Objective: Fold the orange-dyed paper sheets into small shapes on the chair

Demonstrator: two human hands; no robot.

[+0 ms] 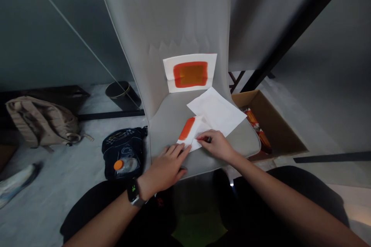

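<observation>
While both hands work down on the grey seat of the chair [169,123], here's the folded paper [188,133], orange band showing, lying on the seat near its front edge! The left hand [166,164], watch [133,191] on the wrist, comes in flat, fingers a little apart, tips on the paper's lower corner. The right hand [216,146] is on the other side, fingers close together on the paper's right end; whether they're pinching it, I cannot tell. Just behind, a white sheet [217,112] lies on the seat, overlapping the folded paper. Up against the chair back [162,15] stands a card [189,72] with an orange-red rectangle. To the right, an open cardboard box [274,123] holds orange packets [255,123]. Over on the floor to the left: a dark pouch [123,150], a bottle [126,165] with an orange cap on it, a tan backpack [40,121], and a black bin [123,94].
</observation>
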